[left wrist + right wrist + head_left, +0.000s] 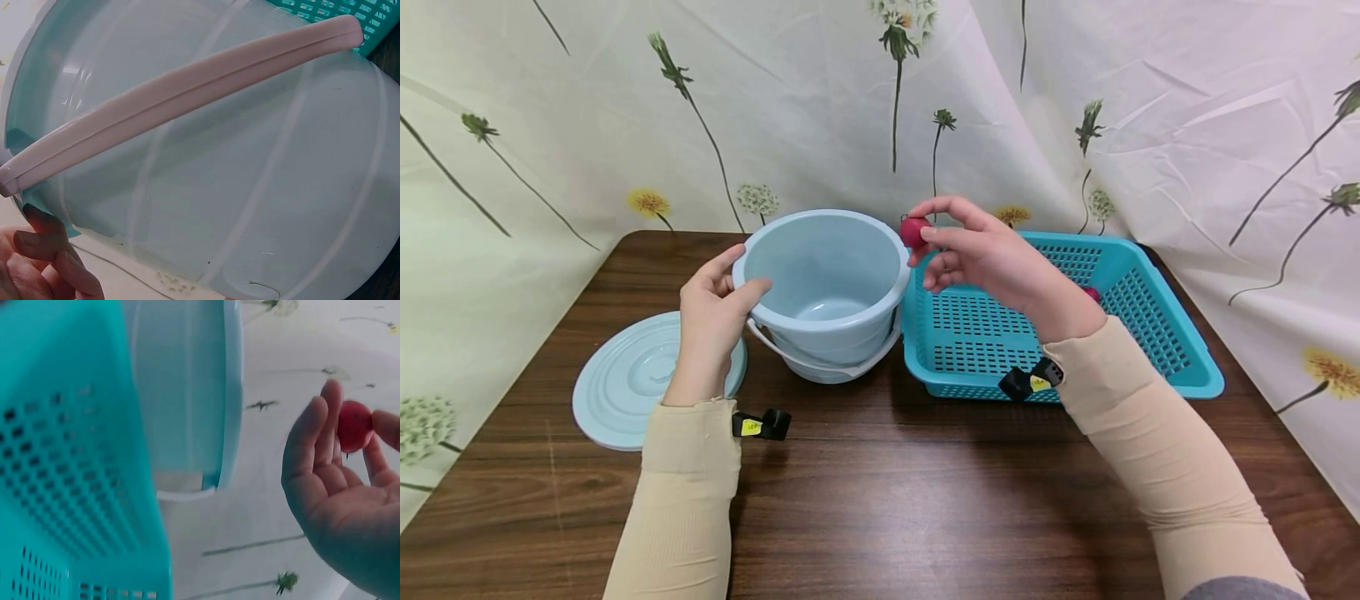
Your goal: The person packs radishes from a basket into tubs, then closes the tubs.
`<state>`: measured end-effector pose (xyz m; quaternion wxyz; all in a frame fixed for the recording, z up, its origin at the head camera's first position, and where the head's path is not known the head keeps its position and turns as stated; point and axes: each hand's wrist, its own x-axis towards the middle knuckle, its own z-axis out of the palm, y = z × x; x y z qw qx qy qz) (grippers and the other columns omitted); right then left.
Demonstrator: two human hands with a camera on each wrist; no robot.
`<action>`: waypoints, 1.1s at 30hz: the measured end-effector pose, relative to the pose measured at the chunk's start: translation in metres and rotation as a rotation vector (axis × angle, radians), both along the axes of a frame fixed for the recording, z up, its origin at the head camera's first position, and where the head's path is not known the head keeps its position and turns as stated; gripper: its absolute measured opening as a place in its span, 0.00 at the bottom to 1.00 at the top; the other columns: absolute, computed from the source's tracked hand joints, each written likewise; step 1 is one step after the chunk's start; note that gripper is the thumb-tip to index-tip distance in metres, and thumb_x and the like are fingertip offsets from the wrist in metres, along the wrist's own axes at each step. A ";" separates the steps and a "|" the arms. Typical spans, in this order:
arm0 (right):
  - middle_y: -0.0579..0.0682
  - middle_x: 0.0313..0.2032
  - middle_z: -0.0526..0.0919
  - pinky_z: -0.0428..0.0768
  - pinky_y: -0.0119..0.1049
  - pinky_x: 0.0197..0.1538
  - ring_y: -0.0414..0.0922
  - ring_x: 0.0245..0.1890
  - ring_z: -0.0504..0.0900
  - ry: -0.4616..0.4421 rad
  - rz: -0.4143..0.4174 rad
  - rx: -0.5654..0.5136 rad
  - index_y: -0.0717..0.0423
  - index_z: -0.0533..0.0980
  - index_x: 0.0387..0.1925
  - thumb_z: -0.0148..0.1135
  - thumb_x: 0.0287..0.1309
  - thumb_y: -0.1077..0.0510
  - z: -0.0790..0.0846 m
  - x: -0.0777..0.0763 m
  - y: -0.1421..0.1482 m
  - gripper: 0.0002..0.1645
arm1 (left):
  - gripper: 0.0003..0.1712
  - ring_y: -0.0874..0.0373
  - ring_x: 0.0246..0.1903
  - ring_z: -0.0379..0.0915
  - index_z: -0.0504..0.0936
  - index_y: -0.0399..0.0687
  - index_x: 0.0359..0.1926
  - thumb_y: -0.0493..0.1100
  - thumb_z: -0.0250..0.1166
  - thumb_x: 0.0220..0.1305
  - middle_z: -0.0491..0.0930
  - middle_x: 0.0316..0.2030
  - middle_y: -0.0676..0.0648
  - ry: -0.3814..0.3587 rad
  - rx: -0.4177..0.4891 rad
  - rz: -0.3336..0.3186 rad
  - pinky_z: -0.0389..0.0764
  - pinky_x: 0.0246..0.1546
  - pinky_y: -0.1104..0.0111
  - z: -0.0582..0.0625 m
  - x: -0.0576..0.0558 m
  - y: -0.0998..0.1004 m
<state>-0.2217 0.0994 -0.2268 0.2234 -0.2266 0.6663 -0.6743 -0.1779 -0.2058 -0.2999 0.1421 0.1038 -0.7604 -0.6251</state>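
My left hand (710, 312) grips the light blue bucket (831, 337) by its left rim, thumb over the edge. Upright and open-topped, the bucket shows a bare inside; its pale handle (181, 94) hangs down the front. Just beyond the right rim, my right hand (992, 254) pinches a small round red fruit-like thing (913, 232) between thumb and fingers. The right wrist view shows this red thing (355, 427) held above rim height. Below that hand is a turquoise perforated basket (1210, 387). Another red piece (1092, 293) in it is partly hidden by the right wrist.
The bucket's round light blue lid (617, 379) lies flat at the left, partly under my left forearm. Basket and bucket stand close together on the dark wooden table (880, 500). A white flower-printed cloth (820, 100) hangs behind the table.
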 end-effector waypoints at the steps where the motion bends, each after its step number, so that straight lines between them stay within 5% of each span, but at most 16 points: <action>1: 0.54 0.38 0.82 0.81 0.41 0.42 0.48 0.28 0.81 -0.001 -0.009 -0.008 0.49 0.68 0.56 0.49 0.73 0.57 -0.001 0.002 -0.003 0.13 | 0.34 0.67 0.25 0.70 0.71 0.51 0.69 0.40 0.66 0.61 0.76 0.23 0.60 -0.001 0.000 0.000 0.73 0.25 0.78 0.000 0.000 0.000; 18: 0.53 0.39 0.83 0.84 0.39 0.37 0.45 0.28 0.84 -0.018 -0.032 -0.158 0.48 0.69 0.58 0.48 0.72 0.59 -0.023 0.036 -0.043 0.16 | 0.34 0.67 0.27 0.70 0.70 0.52 0.70 0.40 0.66 0.61 0.76 0.24 0.59 -0.010 0.004 0.005 0.74 0.28 0.79 0.000 0.000 0.000; 26: 0.53 0.39 0.82 0.85 0.39 0.40 0.45 0.28 0.85 0.006 -0.067 -0.201 0.52 0.68 0.61 0.48 0.72 0.60 -0.028 0.036 -0.053 0.18 | 0.35 0.67 0.28 0.72 0.71 0.51 0.70 0.40 0.66 0.61 0.77 0.25 0.59 -0.014 0.018 0.002 0.75 0.29 0.79 0.000 0.000 0.001; 33: 0.56 0.39 0.81 0.85 0.43 0.44 0.47 0.28 0.84 0.026 -0.068 -0.134 0.52 0.68 0.62 0.51 0.72 0.58 -0.027 0.026 -0.063 0.19 | 0.35 0.67 0.26 0.71 0.71 0.51 0.69 0.40 0.66 0.61 0.76 0.24 0.59 -0.001 0.008 0.007 0.74 0.27 0.79 0.000 0.000 0.001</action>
